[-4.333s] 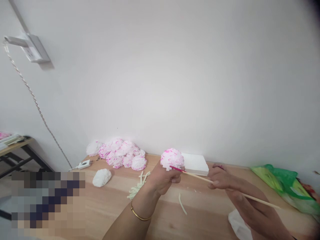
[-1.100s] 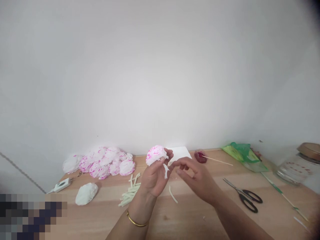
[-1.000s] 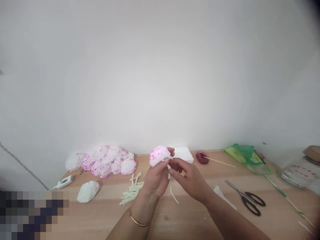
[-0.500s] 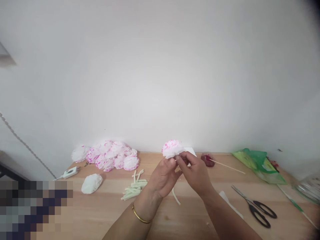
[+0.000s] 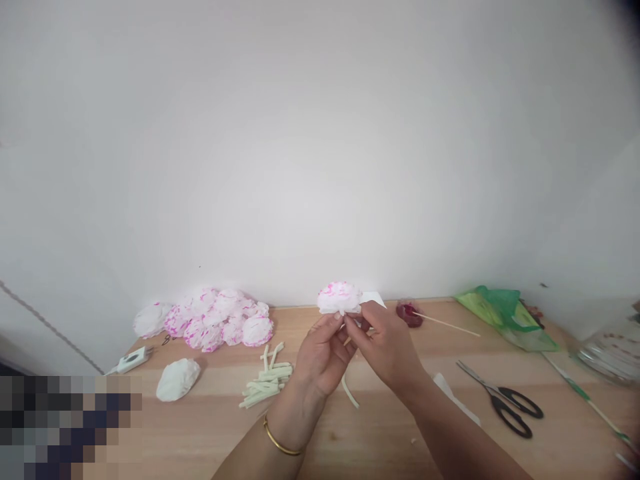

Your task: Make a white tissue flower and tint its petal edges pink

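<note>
Pink-edged paper flower (image 5: 340,297), one: held just below the middle of the frame, over the tabletop (image 5: 370,443), ruffled side up. Left hand (image 5: 323,357): thumb and fingers were closed on the flower's underside. Right hand (image 5: 393,343): thumb and fingertips were pinched together there too; the exact grip was hidden. Risks, as judged: too hard a pinch or twist could have torn the thin layers; any damp colour could have smeared onto skin.

Scissors (image 5: 493,389), one pair, lower right: lay near the right forearm, where a careless sweep could have pushed them. Pale strips (image 5: 267,387), one heap, lower left of centre: lay loose beside the left forearm, easily scattered.

Glass jar (image 5: 607,353), right edge: lay seemingly on its side; contents could not be told.

Small container (image 5: 413,323), right of centre: held something dark red and one end of a thin stick (image 5: 450,325). The stick stuck out rightward; a catching arm could have tipped the container and stained the tabletop.

Green plastic bag (image 5: 500,310), right: lay crumpled, contents unclear.
</note>
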`<state>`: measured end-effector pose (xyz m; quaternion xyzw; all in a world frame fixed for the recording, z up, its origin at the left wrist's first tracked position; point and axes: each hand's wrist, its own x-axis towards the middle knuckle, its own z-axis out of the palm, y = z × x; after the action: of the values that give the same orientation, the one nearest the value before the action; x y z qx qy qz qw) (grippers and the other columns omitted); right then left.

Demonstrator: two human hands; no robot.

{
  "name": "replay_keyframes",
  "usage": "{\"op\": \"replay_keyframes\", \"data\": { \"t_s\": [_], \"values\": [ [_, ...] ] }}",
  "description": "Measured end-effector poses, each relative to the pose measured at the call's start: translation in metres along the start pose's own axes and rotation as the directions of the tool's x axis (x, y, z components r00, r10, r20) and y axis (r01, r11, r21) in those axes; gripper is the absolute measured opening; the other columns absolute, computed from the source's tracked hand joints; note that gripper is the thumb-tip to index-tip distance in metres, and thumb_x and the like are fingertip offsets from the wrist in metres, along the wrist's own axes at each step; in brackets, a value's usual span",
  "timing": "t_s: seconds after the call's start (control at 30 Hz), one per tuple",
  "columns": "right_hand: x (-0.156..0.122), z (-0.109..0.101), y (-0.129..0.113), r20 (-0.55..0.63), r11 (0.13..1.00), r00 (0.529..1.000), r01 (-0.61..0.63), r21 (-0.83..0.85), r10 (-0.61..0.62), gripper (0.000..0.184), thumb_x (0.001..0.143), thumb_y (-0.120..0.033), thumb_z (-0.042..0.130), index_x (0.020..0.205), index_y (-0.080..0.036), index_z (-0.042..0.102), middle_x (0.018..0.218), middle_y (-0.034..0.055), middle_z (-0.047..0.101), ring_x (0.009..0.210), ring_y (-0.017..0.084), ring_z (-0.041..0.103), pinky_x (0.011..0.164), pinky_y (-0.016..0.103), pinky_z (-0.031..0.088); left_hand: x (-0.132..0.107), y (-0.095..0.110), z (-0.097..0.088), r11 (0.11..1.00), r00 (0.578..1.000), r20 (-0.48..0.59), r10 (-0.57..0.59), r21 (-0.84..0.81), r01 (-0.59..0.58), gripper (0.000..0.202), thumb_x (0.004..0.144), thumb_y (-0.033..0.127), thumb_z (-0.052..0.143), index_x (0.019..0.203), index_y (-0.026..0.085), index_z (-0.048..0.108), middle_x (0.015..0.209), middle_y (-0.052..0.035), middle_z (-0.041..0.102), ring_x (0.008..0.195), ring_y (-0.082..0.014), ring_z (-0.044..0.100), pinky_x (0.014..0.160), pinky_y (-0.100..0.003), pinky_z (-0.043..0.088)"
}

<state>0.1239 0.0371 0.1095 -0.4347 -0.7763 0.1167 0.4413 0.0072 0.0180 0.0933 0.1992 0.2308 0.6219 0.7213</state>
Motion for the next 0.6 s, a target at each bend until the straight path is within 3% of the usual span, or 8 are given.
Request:
{"op": "replay_keyframes", "data": {
  "t_s": [0.2, 0.33, 0.5, 0.6],
  "values": [
    [-0.0005, -0.0068, -0.0050, 0.097, 0.996, 0.994, 0.042, 0.082, -0.050, 0.026, 0.091, -0.027, 0.045, 0.066, -0.020, 0.045, 0.069, 0.0004, 0.054, 0.064, 0.014, 0.049, 0.059, 0.025, 0.035, -0.0027, 0.0030, 0.0060, 1.000, 0.999, -0.044, 0.018, -0.023, -0.019, 0.013, 0.073, 0.022, 0.072, 0.082, 0.014, 0.068, 0.087, -0.0033, 0.069, 0.084, -0.0147, 0.062, 0.088, -0.031, 0.045],
    [0.0001, -0.0086, -0.0036, 0.111, 0.996, 0.994, -0.031, 0.080, 0.022, 0.027, 0.088, -0.028, 0.048, 0.063, -0.020, 0.039, 0.062, -0.0021, 0.051, 0.058, 0.012, 0.045, 0.055, 0.024, 0.032, -0.0018, 0.0012, 0.0049, 0.998, 0.996, -0.069, 0.060, -0.019, -0.062, 0.015, 0.068, 0.020, 0.075, 0.080, 0.013, 0.068, 0.085, -0.0034, 0.069, 0.084, -0.0147, 0.062, 0.085, -0.030, 0.045],
    [0.0030, -0.0087, 0.0004, 0.071, 0.991, 0.995, -0.080, 0.110, 0.073, 0.020, 0.082, -0.023, 0.051, 0.064, -0.020, 0.042, 0.060, -0.0033, 0.051, 0.058, 0.012, 0.045, 0.055, 0.023, 0.033, 0.0017, -0.0031, 0.0001, 0.992, 0.988, -0.096, 0.123, 0.012, -0.123, 0.015, 0.066, 0.019, 0.077, 0.073, 0.013, 0.066, 0.079, -0.0019, 0.067, 0.075, -0.0111, 0.060, 0.073, -0.025, 0.046],
    [0.0052, -0.0084, 0.0019, 0.120, 0.968, 0.984, -0.152, 0.202, 0.129, 0.014, 0.078, -0.021, 0.052, 0.065, -0.020, 0.046, 0.059, -0.0043, 0.049, 0.057, 0.012, 0.043, 0.052, 0.022, 0.033, 0.0026, -0.0041, 0.0008, 0.985, 0.980, -0.097, 0.173, 0.019, -0.172, 0.015, 0.064, 0.017, 0.078, 0.074, 0.014, 0.067, 0.074, -0.0007, 0.067, 0.069, -0.0094, 0.059, 0.071, -0.024, 0.047]
  ]
}}
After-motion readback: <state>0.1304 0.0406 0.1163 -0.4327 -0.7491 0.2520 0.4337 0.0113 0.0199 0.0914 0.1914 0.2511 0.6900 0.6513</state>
